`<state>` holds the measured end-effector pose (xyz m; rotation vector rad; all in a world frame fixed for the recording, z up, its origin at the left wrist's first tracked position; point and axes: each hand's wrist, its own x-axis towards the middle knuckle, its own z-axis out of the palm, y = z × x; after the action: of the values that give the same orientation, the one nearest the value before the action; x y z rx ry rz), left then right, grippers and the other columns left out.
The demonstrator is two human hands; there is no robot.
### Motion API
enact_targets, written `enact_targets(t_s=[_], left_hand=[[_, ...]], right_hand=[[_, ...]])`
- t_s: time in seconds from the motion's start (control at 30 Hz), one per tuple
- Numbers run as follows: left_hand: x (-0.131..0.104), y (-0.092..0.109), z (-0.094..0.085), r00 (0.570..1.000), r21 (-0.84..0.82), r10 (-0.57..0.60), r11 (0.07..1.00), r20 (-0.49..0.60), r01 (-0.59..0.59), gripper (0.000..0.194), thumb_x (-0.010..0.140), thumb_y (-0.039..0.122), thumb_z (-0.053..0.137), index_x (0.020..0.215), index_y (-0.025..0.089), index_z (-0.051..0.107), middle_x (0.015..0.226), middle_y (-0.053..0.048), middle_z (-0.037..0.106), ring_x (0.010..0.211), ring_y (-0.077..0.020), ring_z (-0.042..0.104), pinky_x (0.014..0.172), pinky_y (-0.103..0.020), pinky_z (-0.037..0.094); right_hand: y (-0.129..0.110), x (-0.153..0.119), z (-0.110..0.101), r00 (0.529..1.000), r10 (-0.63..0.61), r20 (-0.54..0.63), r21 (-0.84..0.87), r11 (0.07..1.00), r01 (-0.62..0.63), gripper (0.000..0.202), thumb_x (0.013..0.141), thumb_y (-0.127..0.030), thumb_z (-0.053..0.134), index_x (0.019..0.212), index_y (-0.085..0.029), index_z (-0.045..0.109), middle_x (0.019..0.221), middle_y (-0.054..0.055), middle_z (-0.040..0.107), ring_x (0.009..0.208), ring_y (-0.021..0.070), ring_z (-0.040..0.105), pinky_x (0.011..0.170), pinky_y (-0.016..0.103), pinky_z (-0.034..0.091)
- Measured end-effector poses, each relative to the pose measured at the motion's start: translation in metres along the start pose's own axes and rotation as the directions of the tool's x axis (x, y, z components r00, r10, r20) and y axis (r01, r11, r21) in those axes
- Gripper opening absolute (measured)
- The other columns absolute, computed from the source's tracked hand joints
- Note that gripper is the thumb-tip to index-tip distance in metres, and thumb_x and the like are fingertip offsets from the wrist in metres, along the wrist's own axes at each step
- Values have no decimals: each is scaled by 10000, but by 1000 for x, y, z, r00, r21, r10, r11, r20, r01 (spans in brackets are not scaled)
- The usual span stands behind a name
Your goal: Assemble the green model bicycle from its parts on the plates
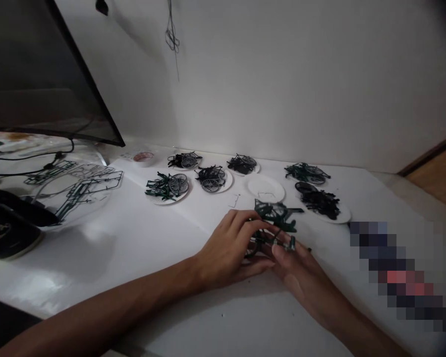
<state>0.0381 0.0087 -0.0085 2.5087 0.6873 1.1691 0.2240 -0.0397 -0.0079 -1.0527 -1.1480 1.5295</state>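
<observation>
Both hands meet over the white table, around a small dark green model bicycle. My left hand is curled round its left side, with fingers bent over the top. My right hand grips it from the right, thumb on a part near the bicycle's upright end. Fingers hide much of the model. Just beyond them lie more dark green bicycle parts. Farther back is a white paper plate with a thin wire-like piece on it, and a similar thin piece lies to its left.
Paper plates with dark model bicycle parts stand along the back, including a green set and a black set. A roll of tape is near the wall. Empty part frames, a black mug and a monitor occupy the left.
</observation>
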Motion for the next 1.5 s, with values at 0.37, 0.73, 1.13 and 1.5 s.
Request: enact_targets(t_s=[0.37, 0.73, 1.13, 1.5], left_hand=[[-3, 2, -14, 997, 120, 73, 990, 15, -74, 353, 944, 289, 647, 1232, 172, 479, 1311, -172, 558, 1239, -266, 527, 1000, -441, 498], [-3, 3, -21, 921, 463, 320, 797, 224, -389, 61, 936, 169, 605, 899, 161, 557, 968, -76, 650, 840, -207, 541, 748, -349, 438], [1, -4, -36, 897, 574, 381, 692, 224, -438, 61, 934, 191, 584, 877, 171, 575, 1008, -83, 627, 855, -205, 524, 704, -348, 429], [5, -2, -30, 933, 563, 345, 754, 99, -339, 307, 1030, 342, 451, 778, 182, 523, 815, -65, 636, 717, -194, 491, 623, -364, 334]], right_hand=[[0, 7, -13, 998, -29, -48, 123, 992, 35, 325, 915, -364, 694, 1227, -284, 655, 1255, 62, 696, 1049, 188, 699, 846, 295, 603], [0, -11, 0, 990, -28, 138, -77, 996, 39, 435, 1019, -365, 535, 1437, -353, 417, 1315, 59, 665, 1204, 193, 643, 1049, 415, 520], [0, -17, 2, 979, -130, 156, 14, 991, 130, 342, 983, -318, 597, 1308, -362, 499, 1293, 68, 668, 1159, 228, 675, 912, 456, 621], [7, -17, 14, 981, -182, 63, 131, 976, 173, 341, 953, -238, 652, 1236, -381, 527, 1158, -9, 686, 1018, 160, 724, 821, 354, 671]])
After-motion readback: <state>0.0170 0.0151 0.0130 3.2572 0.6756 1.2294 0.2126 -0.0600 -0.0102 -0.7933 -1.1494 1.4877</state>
